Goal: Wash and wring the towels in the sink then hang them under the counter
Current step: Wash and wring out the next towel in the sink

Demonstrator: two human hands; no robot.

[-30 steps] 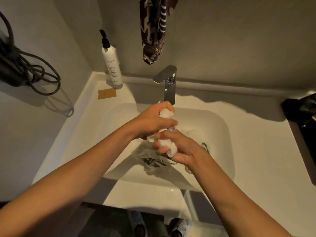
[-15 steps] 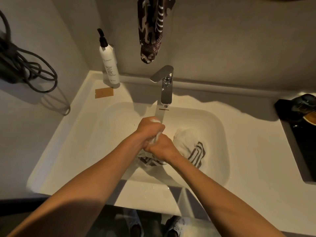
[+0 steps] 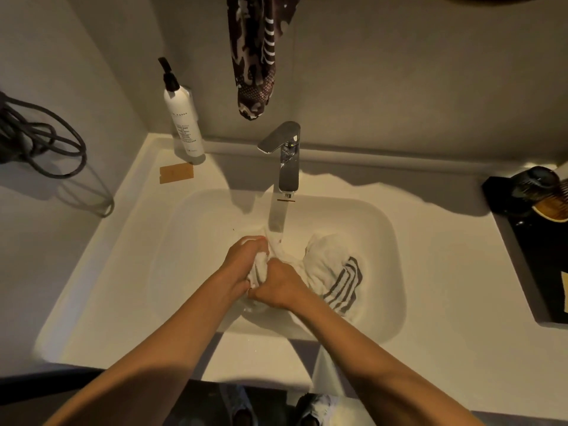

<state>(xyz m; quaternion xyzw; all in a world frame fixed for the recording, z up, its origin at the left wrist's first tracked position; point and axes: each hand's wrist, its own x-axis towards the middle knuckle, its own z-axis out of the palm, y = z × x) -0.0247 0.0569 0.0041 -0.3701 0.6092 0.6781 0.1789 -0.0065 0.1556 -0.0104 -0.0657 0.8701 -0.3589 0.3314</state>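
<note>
Wet towel point(image 3: 332, 269) scrubbed below the faucet point(image 3: 287, 162).
My left hand point(image 3: 242, 262) and right hand point(image 3: 278, 285) both clench its soft white bunched terry; grey stripes trail right of the faucet.

In the sink point(image 3: 390, 241): towel point(image 3: 329, 265), gripped by left hand point(image 3: 242, 265) and right hand point(image 3: 281, 285), side by side under the faucet point(image 3: 287, 161). Behind-left on the counter point(image 3: 445, 272): pump bottle point(image 3: 183, 118). Far right: tray point(image 3: 534, 259).
</note>
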